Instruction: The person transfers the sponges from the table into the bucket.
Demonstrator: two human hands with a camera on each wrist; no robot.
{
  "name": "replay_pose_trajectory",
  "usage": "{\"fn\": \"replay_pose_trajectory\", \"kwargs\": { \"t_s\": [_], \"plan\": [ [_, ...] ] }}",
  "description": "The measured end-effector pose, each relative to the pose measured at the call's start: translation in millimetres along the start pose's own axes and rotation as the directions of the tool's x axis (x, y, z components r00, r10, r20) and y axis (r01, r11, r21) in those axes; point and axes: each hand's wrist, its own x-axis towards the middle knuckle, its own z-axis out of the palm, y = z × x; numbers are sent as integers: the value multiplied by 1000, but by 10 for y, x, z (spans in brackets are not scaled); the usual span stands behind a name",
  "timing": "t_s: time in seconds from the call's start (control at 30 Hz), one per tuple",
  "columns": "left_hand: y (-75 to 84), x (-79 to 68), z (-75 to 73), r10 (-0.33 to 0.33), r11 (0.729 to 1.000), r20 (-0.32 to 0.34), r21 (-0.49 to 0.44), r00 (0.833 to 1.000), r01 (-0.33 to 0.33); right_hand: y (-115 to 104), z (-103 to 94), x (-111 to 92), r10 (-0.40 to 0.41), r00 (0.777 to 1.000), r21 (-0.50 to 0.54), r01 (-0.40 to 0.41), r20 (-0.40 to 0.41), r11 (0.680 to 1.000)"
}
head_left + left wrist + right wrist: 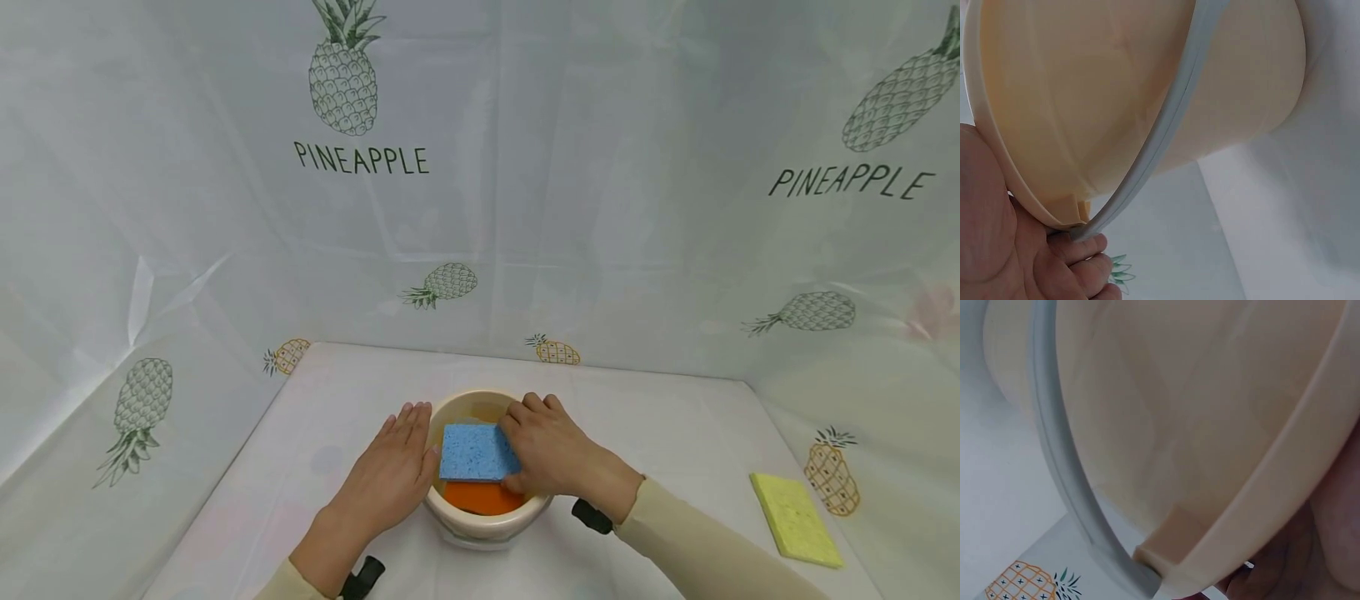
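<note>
A cream bucket point(480, 527) stands on the white-covered table, its grey handle point(1159, 134) hanging down along the outside. In its mouth is a blue sponge point(474, 454), with a flat orange piece point(483, 497) below it, partly hidden. My right hand point(551, 450) reaches over the right side of the rim and holds the sponge by its right edge, the thumb near the lower corner. At the left of the rim, my left hand point(390, 471) rests against the bucket with its fingers straight. The right wrist view shows mostly the bucket wall point(1166, 412); the sponge is hidden there.
A yellow sponge point(797, 518) lies at the right side of the table. A white sheet point(600, 208) printed with pineapples hangs behind the table and along its sides. Black straps point(592, 516) sit at the wrists.
</note>
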Motion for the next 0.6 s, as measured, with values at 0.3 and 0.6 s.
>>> {"fn": "replay_pose_trajectory", "kwargs": {
  "t_s": [0.3,0.6],
  "plan": [
    [5,-8,-5,9,1000,-28,-13,1000,-10,12,-28,-22,5,1000,18,-5,-6,1000],
    [-2,-10,4,10,1000,-28,-11,1000,-11,61,32,-105,2,991,19,1,-134,1000]
  ]
}}
